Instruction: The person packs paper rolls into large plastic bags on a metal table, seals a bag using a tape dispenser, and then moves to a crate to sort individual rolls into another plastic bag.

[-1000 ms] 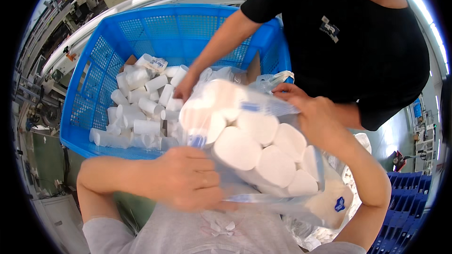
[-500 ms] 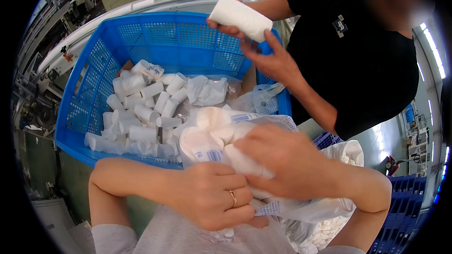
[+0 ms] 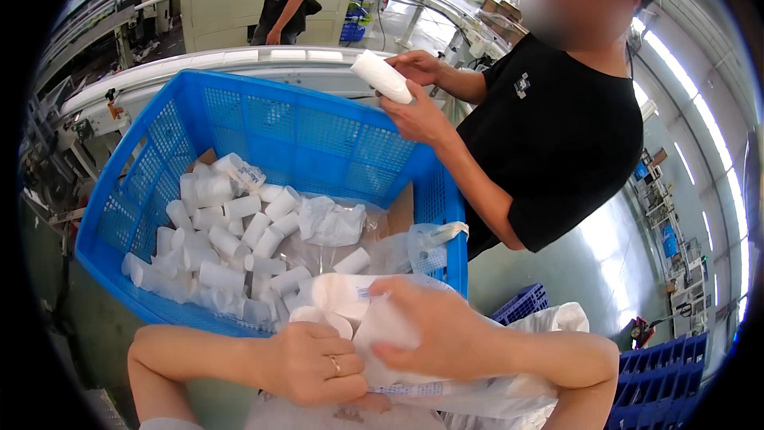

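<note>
My left hand (image 3: 322, 366), a ring on one finger, is closed on the edge of a clear plastic bag (image 3: 493, 386) printed in blue. My right hand (image 3: 438, 326), smeared by motion, has its fingers around a white cylindrical roll (image 3: 388, 334) at the bag's mouth. More white rolls (image 3: 338, 293) show in the bag beside it. Just beyond my hands, a blue crate (image 3: 298, 123) with mesh sides holds many small white cylinders (image 3: 227, 243) in a loose heap. A crumpled white plastic piece (image 3: 330, 221) lies among them.
Across the crate, a person in a black shirt (image 3: 557, 135) holds a white roll (image 3: 383, 78) in both hands. A conveyor rail (image 3: 231, 60) runs behind the crate. Blue crates (image 3: 660, 378) are stacked at the right. Another person (image 3: 288, 0) stands farther back.
The view has tilted up, so my hands and the crate sit lower in the picture. The other person's roll has turned and is now lower over the crate's far rim. My right hand remains at the bag's mouth.
</note>
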Demonstrator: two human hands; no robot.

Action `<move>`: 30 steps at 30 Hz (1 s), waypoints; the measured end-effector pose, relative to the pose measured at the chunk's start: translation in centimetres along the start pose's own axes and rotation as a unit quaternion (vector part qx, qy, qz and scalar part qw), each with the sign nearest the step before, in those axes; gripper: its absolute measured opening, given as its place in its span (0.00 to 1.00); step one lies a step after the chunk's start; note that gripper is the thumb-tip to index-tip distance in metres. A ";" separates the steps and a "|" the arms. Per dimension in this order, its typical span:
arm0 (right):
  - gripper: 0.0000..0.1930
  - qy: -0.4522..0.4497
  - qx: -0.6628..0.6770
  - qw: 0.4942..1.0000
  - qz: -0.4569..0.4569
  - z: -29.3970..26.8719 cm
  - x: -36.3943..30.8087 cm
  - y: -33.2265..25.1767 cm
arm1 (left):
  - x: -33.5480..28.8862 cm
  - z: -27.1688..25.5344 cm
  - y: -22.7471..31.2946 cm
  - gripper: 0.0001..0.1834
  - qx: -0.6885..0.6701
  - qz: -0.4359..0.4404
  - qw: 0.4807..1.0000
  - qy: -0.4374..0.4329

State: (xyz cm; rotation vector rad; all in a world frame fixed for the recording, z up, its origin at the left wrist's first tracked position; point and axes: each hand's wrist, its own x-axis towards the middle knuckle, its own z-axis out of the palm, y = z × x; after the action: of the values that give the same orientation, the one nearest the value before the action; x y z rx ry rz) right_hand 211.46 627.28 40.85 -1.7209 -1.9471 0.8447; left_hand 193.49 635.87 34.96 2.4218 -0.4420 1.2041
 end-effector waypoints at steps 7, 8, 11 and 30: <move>0.18 0.151 0.264 0.946 0.110 -7.2 3.0 4.3 | 0.1 0.5 -0.1 0.25 -0.057 -0.049 0.997 0.003; 0.20 0.160 0.270 0.939 0.139 -7.8 3.6 4.8 | -0.1 0.6 0.2 0.25 -0.064 -0.054 0.996 0.006; 0.20 0.196 0.297 0.921 0.156 -7.6 4.9 6.5 | -0.8 1.1 0.1 0.25 -0.082 -0.073 0.994 -0.002; 0.21 0.178 0.490 0.846 0.115 -5.6 16.0 14.5 | -0.6 4.3 -0.4 0.21 -0.162 -0.144 0.976 -0.010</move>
State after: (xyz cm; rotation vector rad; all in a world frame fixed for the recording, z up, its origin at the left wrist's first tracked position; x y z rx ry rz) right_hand 223.35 644.80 33.80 -1.3081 -0.7890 1.2044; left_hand 196.30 634.22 31.99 2.1292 -0.2560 0.9060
